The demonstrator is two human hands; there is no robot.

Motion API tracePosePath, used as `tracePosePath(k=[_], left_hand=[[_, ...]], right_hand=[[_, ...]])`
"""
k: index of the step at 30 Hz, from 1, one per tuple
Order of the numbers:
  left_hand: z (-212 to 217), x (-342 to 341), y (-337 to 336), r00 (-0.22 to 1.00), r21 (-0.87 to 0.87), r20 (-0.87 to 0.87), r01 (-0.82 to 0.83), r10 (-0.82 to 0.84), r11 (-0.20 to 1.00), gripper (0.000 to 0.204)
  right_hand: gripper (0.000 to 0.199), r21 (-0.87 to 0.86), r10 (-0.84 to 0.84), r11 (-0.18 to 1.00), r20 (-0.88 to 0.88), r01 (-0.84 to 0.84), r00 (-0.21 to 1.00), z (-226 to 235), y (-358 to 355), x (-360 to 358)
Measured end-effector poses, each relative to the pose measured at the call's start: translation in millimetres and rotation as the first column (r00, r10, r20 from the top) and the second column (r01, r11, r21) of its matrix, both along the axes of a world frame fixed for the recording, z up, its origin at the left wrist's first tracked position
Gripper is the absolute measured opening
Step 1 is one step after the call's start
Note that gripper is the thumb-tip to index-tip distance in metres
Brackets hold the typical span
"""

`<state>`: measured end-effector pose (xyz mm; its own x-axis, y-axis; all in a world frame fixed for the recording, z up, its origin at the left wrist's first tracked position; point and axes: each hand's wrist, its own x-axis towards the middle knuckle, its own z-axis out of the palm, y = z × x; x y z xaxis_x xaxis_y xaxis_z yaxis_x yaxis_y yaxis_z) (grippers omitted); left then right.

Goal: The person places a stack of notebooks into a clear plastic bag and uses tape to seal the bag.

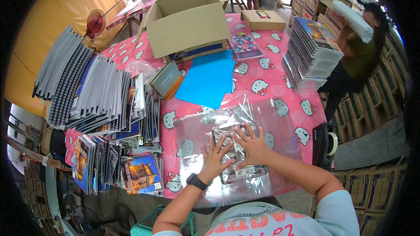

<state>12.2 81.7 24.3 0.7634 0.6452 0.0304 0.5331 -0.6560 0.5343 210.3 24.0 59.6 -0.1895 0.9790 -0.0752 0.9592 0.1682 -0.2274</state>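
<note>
Both hands lie flat with fingers spread on a see-through plastic sheet at the table's near edge. Under the plastic is a dark spiral-bound notebook, its cover partly hidden by glare and by my fingers. My left hand, a dark watch on its wrist, presses over the notebook's left part. Beside it, my right hand rests over the upper right part. Neither hand grips anything. Blue sheets lie just beyond the plastic.
Stacks of spiral notebooks fill the left side. A tall notebook stack stands at the right, near a tape dispenser. An open cardboard box sits at the back. A person at the right holds a white package.
</note>
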Motion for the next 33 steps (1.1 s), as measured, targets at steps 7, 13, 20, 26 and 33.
tracePosePath(k=[7, 13, 20, 26, 33], left_hand=[[24, 31, 2, 0.983, 0.168, -0.181, 0.015, 0.016, 0.986, 0.076], [27, 36, 1, 0.989, 0.166, -0.146, 0.029, -0.005, 0.986, 0.077], [35, 35, -2, 0.989, 0.095, -0.149, 0.021, -0.007, 0.995, 0.077], [32, 37, -1, 0.993, 0.094, -0.113, 0.046, -0.036, 0.995, 0.078], [28, 33, 3, 0.992, 0.083, -0.123, 0.038, -0.027, 0.996, 0.079]], right_hand=[[0.125, 0.025, -0.083, 0.996, -0.002, 0.083, 0.997, 5, -8, -5], [0.108, -0.007, -0.344, 0.939, -0.07, 0.344, 0.936, 16, -91, -8], [0.056, 0.256, -0.813, -0.072, -0.575, 0.964, 0.092, -28, -276, 178], [0.058, -0.064, -0.752, 0.034, -0.659, 0.997, -0.016, -31, -297, 196], [0.043, -0.143, -0.389, 0.217, -0.92, 0.966, -0.049, 27, -278, 147]])
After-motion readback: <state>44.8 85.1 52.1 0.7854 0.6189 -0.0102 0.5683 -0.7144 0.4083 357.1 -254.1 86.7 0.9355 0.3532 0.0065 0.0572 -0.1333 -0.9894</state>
